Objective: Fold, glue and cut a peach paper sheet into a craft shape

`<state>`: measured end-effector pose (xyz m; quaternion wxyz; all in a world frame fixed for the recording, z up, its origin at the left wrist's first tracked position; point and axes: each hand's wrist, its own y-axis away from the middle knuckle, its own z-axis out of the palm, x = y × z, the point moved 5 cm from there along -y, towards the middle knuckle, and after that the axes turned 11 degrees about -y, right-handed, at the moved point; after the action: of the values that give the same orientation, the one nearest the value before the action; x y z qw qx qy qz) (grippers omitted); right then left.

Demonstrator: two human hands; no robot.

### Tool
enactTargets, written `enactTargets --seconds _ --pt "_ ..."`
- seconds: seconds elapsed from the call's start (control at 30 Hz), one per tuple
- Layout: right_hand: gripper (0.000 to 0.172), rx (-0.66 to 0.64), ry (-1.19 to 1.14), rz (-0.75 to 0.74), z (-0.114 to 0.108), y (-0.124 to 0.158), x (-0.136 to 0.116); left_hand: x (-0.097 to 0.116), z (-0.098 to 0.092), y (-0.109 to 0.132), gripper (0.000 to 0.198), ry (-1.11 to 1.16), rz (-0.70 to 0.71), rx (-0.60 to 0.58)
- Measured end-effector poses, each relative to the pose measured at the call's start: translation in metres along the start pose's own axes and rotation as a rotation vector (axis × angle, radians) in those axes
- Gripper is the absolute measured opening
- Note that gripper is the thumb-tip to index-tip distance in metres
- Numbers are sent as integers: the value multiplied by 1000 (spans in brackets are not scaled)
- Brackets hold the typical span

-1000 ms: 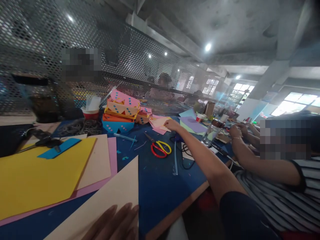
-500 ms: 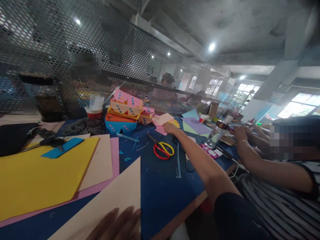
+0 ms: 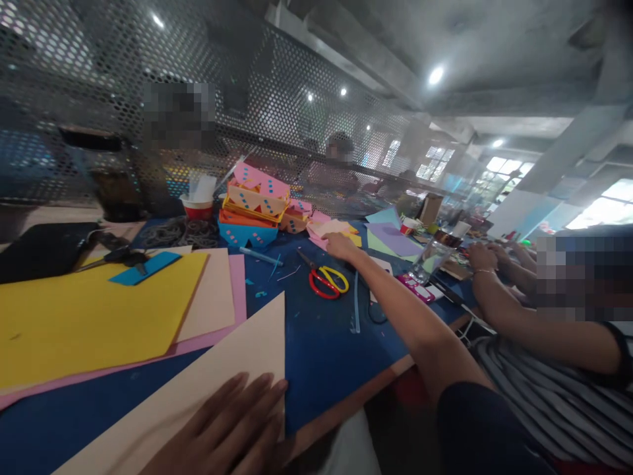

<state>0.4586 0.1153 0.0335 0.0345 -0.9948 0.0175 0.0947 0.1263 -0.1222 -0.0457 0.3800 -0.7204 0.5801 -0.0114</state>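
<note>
My left hand point(image 3: 222, 429) lies flat with its fingers stretched out on a large beige sheet of paper point(image 3: 242, 336) near the table's front edge. My right hand point(image 3: 342, 247) reaches far forward, fingers curled together at a pile of pink, beige and yellow paper pieces point(image 3: 316, 227). Its fingertips are small in the view, and what is between them cannot be made out. Scissors point(image 3: 329, 280) with one red and one yellow handle lie just in front of that hand. Left of the pile stands a stack of folded paper boxes point(image 3: 257, 204) in pink, orange and blue.
Yellow sheets point(image 3: 123, 316) over beige and pink ones cover the left side, with keys point(image 3: 119, 254) and a blue strip point(image 3: 146, 268) on top. A jar point(image 3: 116, 191), a paper cup point(image 3: 198, 208), a bottle point(image 3: 430, 260) and a phone point(image 3: 418, 288) stand or lie around. A co-worker's arms point(image 3: 514, 303) are at right.
The view has tilted down and shifted slightly left. My left hand shows more fully on the beige sheet. My right hand stays at the paper pile, its fingers slightly shifted.
</note>
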Motion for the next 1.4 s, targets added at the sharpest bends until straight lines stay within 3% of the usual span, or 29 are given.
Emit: enactTargets --seconds 0.1,0.17,0.27,0.4,0.5,0.63,0.8,1.0,1.17,1.4 --pt "32 66 -77 -140 -7 26 -28 -3 -17 -13 58 89 -9 -162" --pt "31 65 -140 -271 -6 51 -55 -7 -30 -20 70 132 -21 -201" --pt "28 1 -221 -476 5 93 -98 -19 -41 -26 63 113 -45 -170" --pt "27 -48 -267 -617 30 129 -130 -48 -28 -19 40 135 -184 -180" --pt "23 -34 -321 -627 43 135 -131 -74 -10 -5 41 124 -391 -370" --pt "14 10 -453 -600 45 135 -127 -85 -4 5 30 198 -416 -532" --pt "5 72 -714 -564 26 134 -131 -100 -8 6 36 246 -634 -462" --pt "21 198 -994 -480 11 118 -137 -125 -11 16 47 408 -950 -402" --pt "34 267 -1141 -402 20 107 -134 -135 -12 18 48 642 -1026 -363" --pt "38 361 -1194 -335 16 106 -119 -136 -13 17 49 721 -1130 -411"
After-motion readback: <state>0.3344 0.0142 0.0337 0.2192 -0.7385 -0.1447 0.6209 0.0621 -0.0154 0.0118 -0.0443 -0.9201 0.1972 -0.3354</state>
